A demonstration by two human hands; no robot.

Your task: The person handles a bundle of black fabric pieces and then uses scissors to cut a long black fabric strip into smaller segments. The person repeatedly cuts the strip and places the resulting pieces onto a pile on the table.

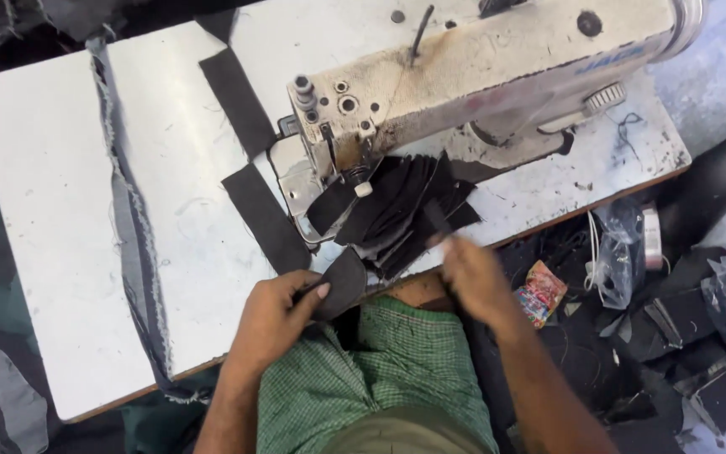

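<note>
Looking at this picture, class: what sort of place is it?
Probably a small tailoring workshop: a worn industrial sewing machine on a white table, black fabric pieces under its needle, and offcuts on the floor.

Both forearms bare, no sleeves, no watch or rings seen. Left hand (275, 315): thumbnail visible, short & pale. Right hand (474, 277) motion-blurred, detail can't be told. Just below & btwn the hands: green-and-white small-check cloth (380, 370) over the lap, creased. Under that, near bottom edge, a plain olive-tan garment (405, 433).
</note>
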